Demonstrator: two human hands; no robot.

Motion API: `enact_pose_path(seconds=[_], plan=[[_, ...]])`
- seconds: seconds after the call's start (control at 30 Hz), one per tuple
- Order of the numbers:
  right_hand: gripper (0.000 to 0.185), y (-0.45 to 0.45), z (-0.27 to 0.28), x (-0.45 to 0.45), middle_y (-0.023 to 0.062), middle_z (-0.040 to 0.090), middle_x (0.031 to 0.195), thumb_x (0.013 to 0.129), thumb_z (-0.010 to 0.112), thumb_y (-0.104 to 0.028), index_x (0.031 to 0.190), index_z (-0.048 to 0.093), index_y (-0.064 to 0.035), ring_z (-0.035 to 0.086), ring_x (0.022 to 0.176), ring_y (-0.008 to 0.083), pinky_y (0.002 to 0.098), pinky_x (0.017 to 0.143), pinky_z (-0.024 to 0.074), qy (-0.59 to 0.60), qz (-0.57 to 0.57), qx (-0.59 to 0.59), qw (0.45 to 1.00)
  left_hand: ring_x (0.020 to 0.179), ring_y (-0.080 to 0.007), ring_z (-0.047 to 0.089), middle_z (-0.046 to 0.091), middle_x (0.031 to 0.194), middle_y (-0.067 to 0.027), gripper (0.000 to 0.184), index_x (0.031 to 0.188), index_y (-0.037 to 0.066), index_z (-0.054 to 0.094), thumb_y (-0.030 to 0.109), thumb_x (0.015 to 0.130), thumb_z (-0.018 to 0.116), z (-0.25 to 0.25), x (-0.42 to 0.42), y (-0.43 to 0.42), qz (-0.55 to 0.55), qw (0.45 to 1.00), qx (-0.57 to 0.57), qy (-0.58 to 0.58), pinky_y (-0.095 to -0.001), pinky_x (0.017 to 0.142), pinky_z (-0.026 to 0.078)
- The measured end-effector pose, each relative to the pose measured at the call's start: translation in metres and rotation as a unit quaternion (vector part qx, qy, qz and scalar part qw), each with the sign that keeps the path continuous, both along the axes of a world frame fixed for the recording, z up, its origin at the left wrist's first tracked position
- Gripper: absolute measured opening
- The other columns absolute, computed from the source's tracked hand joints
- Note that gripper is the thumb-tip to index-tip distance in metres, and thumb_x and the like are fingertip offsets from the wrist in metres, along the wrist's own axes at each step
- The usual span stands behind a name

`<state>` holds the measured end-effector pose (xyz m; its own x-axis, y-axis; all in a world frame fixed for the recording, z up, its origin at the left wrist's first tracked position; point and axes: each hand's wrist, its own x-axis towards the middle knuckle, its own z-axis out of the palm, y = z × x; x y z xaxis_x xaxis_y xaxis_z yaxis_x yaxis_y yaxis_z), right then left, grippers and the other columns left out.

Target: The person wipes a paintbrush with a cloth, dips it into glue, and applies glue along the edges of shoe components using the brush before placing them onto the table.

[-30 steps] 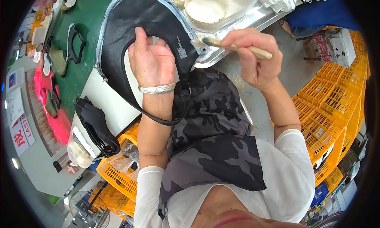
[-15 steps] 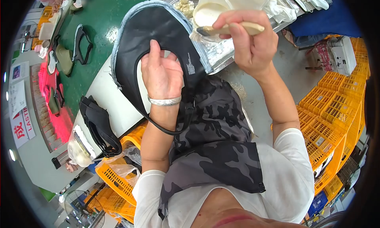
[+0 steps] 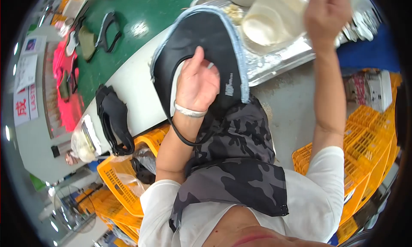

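Observation:
My left hand (image 3: pixel 199 81) reaches through the opening of a black shoe upper (image 3: pixel 193 30) with a frayed light-blue edge and a thin strap. Palm up, thumb raised against the lining, it holds the upper over my lap; some fingers are hidden behind it. My right hand (image 3: pixel 328 15) is at the top right, partly cut off by the frame edge, so its fingertips and anything in them are hardly visible. Below and left of it, a pale tub (image 3: pixel 262 30) with a cream-coloured substance stands on a metal tray (image 3: pixel 283 66).
A folded black bundle (image 3: pixel 113 114) rests on the white board (image 3: pixel 139 90) at left. More shoe uppers (image 3: pixel 109 32) lie on the green table (image 3: pixel 150 6). Yellow crates (image 3: pixel 124 182) stand at lower left, with others (image 3: pixel 356 139) stacked at right.
My right hand has moved up, away from the upper toward the top right edge; the brush it held is out of sight. The upper and left hand appear further right and slightly turned.

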<state>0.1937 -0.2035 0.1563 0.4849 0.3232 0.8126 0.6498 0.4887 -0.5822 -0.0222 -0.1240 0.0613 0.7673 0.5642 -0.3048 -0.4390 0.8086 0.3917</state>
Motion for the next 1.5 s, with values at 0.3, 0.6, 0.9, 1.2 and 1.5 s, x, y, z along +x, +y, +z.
enact_pose_path(seconds=[0.3, 0.6, 0.9, 1.2, 1.5], plan=[[0.024, 0.015, 0.023, 0.042, 0.0054, 0.060, 0.075, 0.098, 0.042, -0.029, 0.093, 0.050, -0.0066, 0.054, 0.047, 0.0079, 0.0174, 0.042, 0.0431, 0.238, 0.043, -0.178, 0.954, 0.112, -0.0303, 0.052, 0.058, 0.114, -0.0150, 0.038, 0.119, -0.003, 0.049, 0.028, 0.098, 0.038, 0.028, -0.021, -0.003, -0.087, 0.971, -0.154, -0.163, -0.0431, 0.089, 0.047], [0.024, 0.005, 0.004, 0.080, 0.0074, 0.062, 0.085, 0.096, 0.046, -0.027, 0.102, 0.052, -0.0045, 0.053, 0.056, 0.0071, 0.0186, 0.051, 0.0439, 0.178, 0.172, -0.198, 0.949, 0.062, -0.0086, 0.051, 0.051, 0.071, 0.0038, 0.018, 0.080, 0.015, 0.049, 0.025, 0.091, 0.058, -0.002, -0.039, 0.010, 0.031, 0.973, 0.096, 0.206, -0.0213, 0.049, 0.039], [0.021, 0.005, 0.015, 0.066, 0.0056, 0.062, 0.075, 0.096, 0.045, -0.024, 0.096, 0.049, -0.0032, 0.054, 0.052, 0.0061, 0.0170, 0.047, 0.0449, 0.190, 0.202, -0.212, 0.937, 0.053, -0.0088, 0.051, 0.054, 0.072, 0.0003, 0.017, 0.097, 0.005, 0.049, 0.012, 0.086, 0.061, 0.007, -0.056, 0.066, -0.011, 0.861, 0.331, 0.387, -0.0207, 0.043, 0.039], [0.018, 0.001, 0.020, 0.067, 0.0048, 0.062, 0.075, 0.096, 0.045, -0.020, 0.093, 0.048, -0.0027, 0.053, 0.053, 0.0047, 0.0163, 0.049, 0.0447, 0.201, 0.245, -0.226, 0.921, 0.052, -0.0140, 0.060, 0.059, 0.074, -0.0081, 0.024, 0.093, -0.002, 0.049, 0.017, 0.086, 0.062, 0.017, -0.030, 0.126, 0.027, 0.841, 0.385, 0.379, -0.0237, 0.039, 0.047], [0.018, 0.002, 0.022, 0.066, 0.0057, 0.062, 0.075, 0.096, 0.045, -0.020, 0.095, 0.048, -0.0022, 0.053, 0.055, 0.0044, 0.0161, 0.050, 0.0449, 0.202, 0.219, -0.252, 0.921, 0.072, -0.0214, 0.064, 0.063, 0.093, -0.0136, 0.017, 0.101, 0.003, 0.051, 0.017, 0.091, 0.054, 0.076, 0.167, 0.251, -0.034, 0.917, 0.381, 0.109, -0.0298, 0.059, 0.055]])
